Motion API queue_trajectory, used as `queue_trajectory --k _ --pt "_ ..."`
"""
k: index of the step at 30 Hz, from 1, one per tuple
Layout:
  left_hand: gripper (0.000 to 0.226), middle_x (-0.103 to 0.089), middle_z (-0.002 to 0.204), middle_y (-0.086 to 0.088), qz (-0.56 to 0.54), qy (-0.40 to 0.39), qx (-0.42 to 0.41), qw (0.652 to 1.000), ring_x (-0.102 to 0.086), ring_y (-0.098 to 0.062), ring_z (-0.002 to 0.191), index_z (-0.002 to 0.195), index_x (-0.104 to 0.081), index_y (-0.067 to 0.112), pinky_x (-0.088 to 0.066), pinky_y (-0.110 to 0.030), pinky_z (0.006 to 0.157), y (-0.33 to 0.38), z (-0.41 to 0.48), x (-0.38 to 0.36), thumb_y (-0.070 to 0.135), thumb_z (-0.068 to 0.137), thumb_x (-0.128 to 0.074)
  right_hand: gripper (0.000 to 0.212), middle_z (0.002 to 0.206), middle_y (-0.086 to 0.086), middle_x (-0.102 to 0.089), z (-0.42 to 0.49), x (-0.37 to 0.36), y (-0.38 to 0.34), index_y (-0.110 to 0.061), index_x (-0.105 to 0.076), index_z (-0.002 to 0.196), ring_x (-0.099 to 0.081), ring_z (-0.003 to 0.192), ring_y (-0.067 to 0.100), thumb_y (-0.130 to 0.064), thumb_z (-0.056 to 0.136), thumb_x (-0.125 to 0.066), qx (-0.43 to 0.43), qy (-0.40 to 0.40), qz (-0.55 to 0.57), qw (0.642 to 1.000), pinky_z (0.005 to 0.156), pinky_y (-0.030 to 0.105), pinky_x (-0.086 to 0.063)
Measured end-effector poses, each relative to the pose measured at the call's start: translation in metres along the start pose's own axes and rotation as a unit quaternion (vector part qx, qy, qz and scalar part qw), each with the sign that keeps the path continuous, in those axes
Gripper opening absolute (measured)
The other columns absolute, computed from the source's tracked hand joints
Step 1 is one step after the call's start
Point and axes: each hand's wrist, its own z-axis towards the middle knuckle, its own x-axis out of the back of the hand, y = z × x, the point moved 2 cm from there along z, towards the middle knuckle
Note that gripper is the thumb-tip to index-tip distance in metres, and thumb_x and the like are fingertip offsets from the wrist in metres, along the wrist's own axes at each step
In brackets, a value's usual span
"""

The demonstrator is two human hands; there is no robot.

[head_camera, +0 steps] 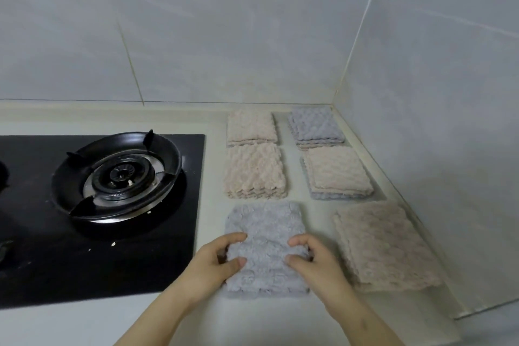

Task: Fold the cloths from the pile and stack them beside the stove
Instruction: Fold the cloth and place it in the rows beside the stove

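Grey cloth (264, 233) on surface (252, 317), right of stove (112, 177), long axis near-far. Left grip (222, 258) pinches left edge, right grip (311, 261) right edge, level.

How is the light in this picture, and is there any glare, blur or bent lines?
Head view: dim, even light with soft shadows; the burner shows small glare on its metal ring; tile lines on the wall bow from the wide lens; the grey cloth looks slightly soft.

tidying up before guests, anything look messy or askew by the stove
Pale crumbs dot the black stove top. The middle-right stack is skewed: its beige cloths sit offset on a grey one.
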Motion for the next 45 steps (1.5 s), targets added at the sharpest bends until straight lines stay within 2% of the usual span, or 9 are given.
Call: queue_trajectory --k 3,6,10,13,17,24,28,36,45 --pt "0.033 -0.048 0.119 0.011 0.036 -0.012 -0.006 0.999 -0.057 -0.013 0.096 0.108 -0.062 0.034 -0.049 -0.015 0.083 0.01 0.002 0.003 0.014 0.083 -0.07 0.018 0.087 -0.007 -0.049 0.003 0.005 -0.008 -0.024 -0.055 0.076 -0.053 0.073 0.012 -0.01 0.08 -0.066 0.102 0.082 -0.108 0.985 0.063 0.018 -0.037" --pt "0.023 -0.04 0.113 0.012 0.232 0.134 -0.131 0.954 -0.042 -0.004 0.103 0.096 -0.059 0.047 -0.032 -0.008 0.088 0.033 0.005 0.006 0.053 0.074 -0.059 0.016 0.13 -0.005 -0.05 0.001 0.0 -0.022 -0.021 -0.063 0.098 -0.048 0.116 0.016 -0.024 0.085 -0.055 0.248 0.199 -0.263 0.911 0.094 0.024 -0.036" --pt "0.054 -0.027 0.151 0.001 0.443 0.122 -0.237 0.856 -0.017 -0.017 0.142 0.139 -0.036 0.039 -0.021 -0.036 0.115 0.037 0.022 -0.017 0.051 0.088 -0.024 0.088 0.159 -0.01 -0.001 0.018 -0.018 -0.02 -0.027 -0.019 0.149 0.003 0.147 0.012 -0.06 0.07 0.005 0.222 0.062 -0.433 0.871 0.116 0.033 -0.005" --pt "0.055 0.01 0.158 0.01 0.516 0.044 -0.102 0.849 0.019 -0.01 0.142 0.149 -0.003 0.034 0.008 -0.034 0.116 0.017 0.031 -0.028 0.049 0.096 -0.009 0.11 0.158 -0.012 0.01 0.028 -0.026 -0.008 -0.029 -0.002 0.151 0.015 0.145 0.009 -0.081 0.057 0.023 0.183 0.013 -0.454 0.872 0.115 0.03 0.004" --pt "0.087 0.013 0.157 0.012 0.517 0.044 -0.094 0.85 0.028 -0.001 0.13 0.148 0.003 0.034 0.016 -0.031 0.111 0.01 0.029 -0.027 0.059 0.066 0.019 0.098 0.158 -0.013 0.008 0.033 -0.03 0.002 -0.03 -0.001 0.15 0.015 0.144 0.008 -0.076 0.066 0.016 0.16 0.011 -0.452 0.878 0.114 0.029 0.007" --pt "0.067 -0.014 0.156 0.012 0.538 0.022 -0.082 0.839 -0.007 -0.011 0.145 0.147 -0.02 0.036 -0.003 -0.037 0.117 0.021 0.039 -0.02 0.062 0.086 -0.007 0.061 0.155 -0.015 -0.018 0.034 -0.023 -0.013 -0.032 -0.024 0.147 -0.009 0.144 0.008 -0.055 0.09 -0.022 0.161 -0.005 -0.444 0.882 0.116 0.033 -0.007" --pt "0.062 -0.052 0.124 0.009 0.439 0.094 -0.135 0.884 -0.043 -0.015 0.12 0.122 -0.058 0.035 -0.032 -0.026 0.101 0.056 0.056 -0.006 0.061 0.076 -0.026 0.027 0.112 -0.011 -0.063 0.049 -0.002 -0.038 -0.032 -0.061 0.111 -0.055 0.109 0.013 -0.043 0.091 -0.047 0.206 0.062 -0.363 0.907 0.092 0.03 -0.042" --pt "0.029 -0.057 0.126 0.0 0.197 0.198 -0.078 0.957 -0.055 -0.017 0.108 0.12 -0.06 0.02 -0.042 -0.026 0.091 0.137 0.127 0.017 0.02 0.095 -0.047 0.026 0.066 -0.009 -0.05 0.116 0.055 -0.096 -0.027 -0.049 0.071 -0.049 0.066 0.012 -0.031 0.096 -0.047 0.24 0.096 -0.236 0.937 0.055 0.016 -0.033" --pt "0.044 -0.045 0.139 -0.013 0.193 0.23 0.018 0.954 -0.056 -0.033 0.102 0.14 -0.039 0.018 -0.049 -0.04 0.089 0.153 0.225 0.041 0.021 0.096 -0.041 0.019 0.111 0.006 -0.065 0.227 0.087 -0.117 -0.018 -0.064 0.103 -0.057 0.106 0.026 -0.027 0.092 -0.052 0.19 0.122 -0.261 0.938 0.09 0.036 -0.047"
